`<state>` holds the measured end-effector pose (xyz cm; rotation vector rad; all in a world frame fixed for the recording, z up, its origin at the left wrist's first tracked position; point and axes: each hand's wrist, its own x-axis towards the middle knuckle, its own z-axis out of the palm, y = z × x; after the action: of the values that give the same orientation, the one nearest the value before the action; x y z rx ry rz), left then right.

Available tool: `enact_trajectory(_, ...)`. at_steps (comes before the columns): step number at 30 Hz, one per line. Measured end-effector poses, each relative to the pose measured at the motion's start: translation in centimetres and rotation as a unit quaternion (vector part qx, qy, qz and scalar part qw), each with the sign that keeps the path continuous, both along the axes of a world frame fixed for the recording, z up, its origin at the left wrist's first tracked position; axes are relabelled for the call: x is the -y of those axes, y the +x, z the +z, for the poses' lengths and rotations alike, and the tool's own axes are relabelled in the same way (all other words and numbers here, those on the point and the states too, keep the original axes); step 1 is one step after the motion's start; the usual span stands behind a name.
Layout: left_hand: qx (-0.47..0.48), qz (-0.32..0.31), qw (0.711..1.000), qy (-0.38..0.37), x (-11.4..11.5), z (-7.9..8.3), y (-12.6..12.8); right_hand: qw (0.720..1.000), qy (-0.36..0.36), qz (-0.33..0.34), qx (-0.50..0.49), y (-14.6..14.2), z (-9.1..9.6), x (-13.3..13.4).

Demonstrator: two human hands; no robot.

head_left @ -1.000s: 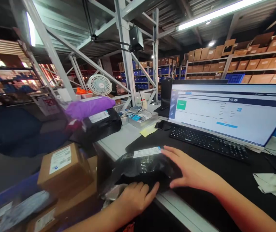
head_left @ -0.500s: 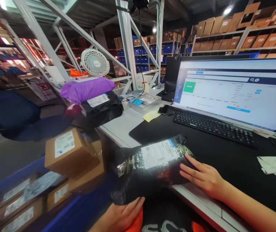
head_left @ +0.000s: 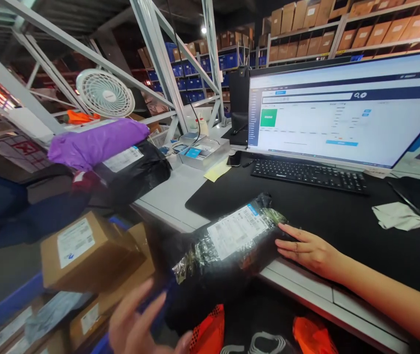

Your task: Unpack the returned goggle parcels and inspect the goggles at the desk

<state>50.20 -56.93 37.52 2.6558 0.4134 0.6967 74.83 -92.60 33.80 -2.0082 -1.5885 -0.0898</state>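
A black plastic-wrapped parcel (head_left: 210, 285) with a white shipping label (head_left: 237, 231) and shiny clear tape lies tilted across the front edge of the desk. My right hand (head_left: 311, 250) rests with outstretched fingers against the parcel's right end. Off the parcel's lower left, my left hand (head_left: 139, 319) is apart from it, fingers spread and somewhat blurred, with nothing in them. Just beyond the left hand are cardboard boxes (head_left: 117, 268) in a blue bin (head_left: 14, 297).
A monitor (head_left: 305, 118), keyboard (head_left: 309, 176), phone (head_left: 234, 158) and crumpled cloth (head_left: 403, 215) occupy the desk. To the left, a purple parcel (head_left: 99, 142) sits on a black parcel (head_left: 139, 172), in front of a fan (head_left: 105, 93). A dark chair (head_left: 29, 211) stands beyond the bin.
My left hand has let go of the parcel's lower edge and moved left, its fingers spreading. My right hand stays at the parcel's right end. The camera view has turned and tilted.
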Motion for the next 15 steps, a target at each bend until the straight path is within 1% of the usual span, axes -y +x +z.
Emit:
enact_trajectory(1,0.024,-0.05,0.998,0.035,0.2,1.6,1.0,1.0,0.005,-0.001,-0.009,0.0,0.1,-0.1)
enact_trajectory(2,0.039,-0.108,0.99,0.081,0.6,2.8,2.1,1.0,0.009,-0.001,-0.011,0.0,0.3,-0.2)
enact_trajectory(3,0.039,-0.156,0.979,0.126,1.0,3.6,3.2,1.0,0.011,-0.003,-0.007,0.0,0.5,-0.4)
enact_trajectory(4,0.024,-0.191,0.967,0.168,1.4,3.9,4.3,1.0,0.013,-0.005,0.004,0.0,0.6,-0.5)
enact_trajectory(5,-0.003,-0.208,0.957,0.201,1.8,3.9,5.3,1.0,0.014,-0.003,0.018,0.0,0.8,-0.5)
enact_trajectory(6,-0.033,-0.206,0.955,0.213,2.0,3.5,6.1,0.999,0.019,0.0,0.032,0.0,0.9,-0.6)
enact_trajectory(8,-0.077,-0.187,0.959,0.199,2.0,2.4,7.3,0.997,0.047,0.009,0.065,0.0,1.0,-0.8)
enact_trajectory(9,-0.089,-0.183,0.962,0.181,1.7,1.8,7.7,0.994,0.071,0.0,0.083,0.1,1.0,-1.0)
enact_trajectory(11,-0.104,-0.187,0.967,0.141,0.7,1.3,8.3,0.985,0.117,-0.052,0.117,0.3,0.9,-1.4)
enact_trajectory(13,-0.122,-0.202,0.967,0.098,-0.7,1.8,9.1,0.975,0.13,-0.11,0.143,0.7,1.0,-1.9)
enact_trajectory(15,-0.14,-0.213,0.965,0.057,-2.2,3.0,10.2,0.974,0.101,-0.132,0.156,1.3,1.6,-2.6)
